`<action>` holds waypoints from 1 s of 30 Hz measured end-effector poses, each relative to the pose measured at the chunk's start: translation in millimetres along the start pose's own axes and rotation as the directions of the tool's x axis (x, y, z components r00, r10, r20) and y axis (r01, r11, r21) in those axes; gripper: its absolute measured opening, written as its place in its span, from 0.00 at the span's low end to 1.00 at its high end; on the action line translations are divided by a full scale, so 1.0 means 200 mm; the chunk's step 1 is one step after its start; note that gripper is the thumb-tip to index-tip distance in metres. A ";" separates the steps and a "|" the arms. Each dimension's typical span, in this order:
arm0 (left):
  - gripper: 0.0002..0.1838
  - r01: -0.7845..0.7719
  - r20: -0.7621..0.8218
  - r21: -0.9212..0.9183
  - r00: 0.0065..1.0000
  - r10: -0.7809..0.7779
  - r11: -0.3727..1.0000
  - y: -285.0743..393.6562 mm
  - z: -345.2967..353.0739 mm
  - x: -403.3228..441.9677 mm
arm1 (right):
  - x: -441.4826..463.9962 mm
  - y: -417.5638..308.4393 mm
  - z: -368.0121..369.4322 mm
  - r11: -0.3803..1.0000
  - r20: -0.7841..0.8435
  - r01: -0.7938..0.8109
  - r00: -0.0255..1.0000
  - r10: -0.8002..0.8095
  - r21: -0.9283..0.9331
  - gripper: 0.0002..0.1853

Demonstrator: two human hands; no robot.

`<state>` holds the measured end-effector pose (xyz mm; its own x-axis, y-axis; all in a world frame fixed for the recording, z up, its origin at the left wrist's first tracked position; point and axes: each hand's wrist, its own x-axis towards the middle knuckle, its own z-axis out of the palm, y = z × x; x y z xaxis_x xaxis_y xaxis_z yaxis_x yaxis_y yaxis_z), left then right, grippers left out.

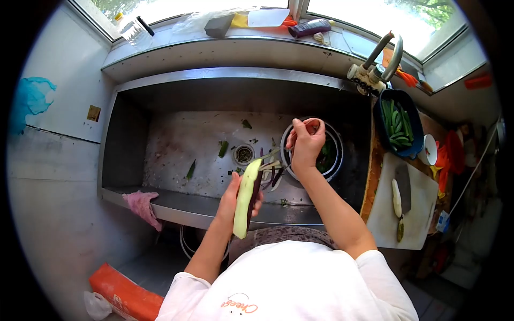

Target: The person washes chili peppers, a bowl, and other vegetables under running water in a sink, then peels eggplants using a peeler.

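Item: one long eggplant, partly peeled, pale green flesh with dark purple skin [244, 199]. Location: over the near side of the grey metal sink [176, 134], in front of the white-shirted body I view from above. Long axis: lengthwise, away from the body, far end leaning right; pale side up, purple side right.

Nearer hand: my bare left hand [228, 202], in contact. Fingers closed around the lower-middle portion, thumb on the left, fingertips showing on the right; far end free.

Other hand: my bare right hand [307, 152], apart from the eggplant, beyond and to the right of its far end, over the round metal bowl [339, 160]. Fingers curled inward; whether they grip anything, I cannot tell.

Governing relation, as I judge it: the eggplant's free end points away from the left grasp, slightly towards the right hand's side, with thin peel strips [273, 165] in the gap between.
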<state>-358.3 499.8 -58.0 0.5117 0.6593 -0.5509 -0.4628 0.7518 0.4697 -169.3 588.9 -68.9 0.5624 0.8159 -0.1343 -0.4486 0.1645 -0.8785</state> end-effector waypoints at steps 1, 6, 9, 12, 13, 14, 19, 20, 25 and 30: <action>0.28 0.020 -0.090 -0.044 0.996 -0.023 0.999 -0.01 -0.01 0.04 | -0.06 -0.02 0.02 0.999 0.034 -0.047 0.998 0.048 -0.026 0.11; 0.22 -0.017 -0.050 -0.297 0.999 0.002 0.955 -0.04 -0.06 0.22 | -0.37 -0.04 0.08 0.955 0.174 -0.293 0.944 0.282 0.040 0.10; 0.22 -0.047 0.080 -0.307 0.994 0.075 0.951 -0.03 -0.05 0.26 | -0.48 -0.10 0.10 0.927 0.297 -0.372 0.892 0.341 0.053 0.10; 0.22 -0.075 0.003 -0.198 0.997 0.077 0.977 -0.06 -0.03 0.27 | -0.47 -0.09 0.09 0.940 0.300 -0.334 0.905 0.301 0.064 0.10; 0.22 -0.062 0.015 -0.192 0.998 0.066 0.979 -0.06 -0.03 0.27 | -0.47 -0.09 0.09 0.947 0.310 -0.320 0.904 0.293 0.038 0.10; 0.21 -0.049 0.027 -0.186 0.998 0.055 0.981 -0.07 -0.05 0.26 | -0.46 -0.09 0.09 0.960 0.302 -0.279 0.916 0.265 0.004 0.10; 0.18 0.051 -0.086 -0.130 0.994 -0.063 0.990 -0.06 0.13 0.10 | -0.25 -0.07 0.09 0.988 0.209 -0.153 0.967 0.145 0.025 0.10; 0.18 0.031 -0.064 -0.098 0.997 -0.037 0.995 -0.07 0.10 0.09 | -0.22 -0.07 0.09 0.985 0.189 -0.159 0.971 0.145 0.062 0.10; 0.23 0.051 -0.037 0.076 0.998 -0.049 0.996 -0.03 0.11 -0.08 | 0.03 0.01 0.01 0.999 0.002 0.015 1.000 -0.015 0.052 0.10; 0.22 -0.021 -0.031 -0.044 0.999 0.019 0.999 0.01 0.00 -0.03 | -0.08 -0.06 0.02 0.999 0.081 -0.021 0.996 0.024 -0.046 0.12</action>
<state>-361.2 497.7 -54.0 0.4804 0.6729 -0.5626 -0.5045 0.7367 0.4503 -174.9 576.5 -54.3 0.4931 0.8619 -0.1182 -0.4276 0.1218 -0.8957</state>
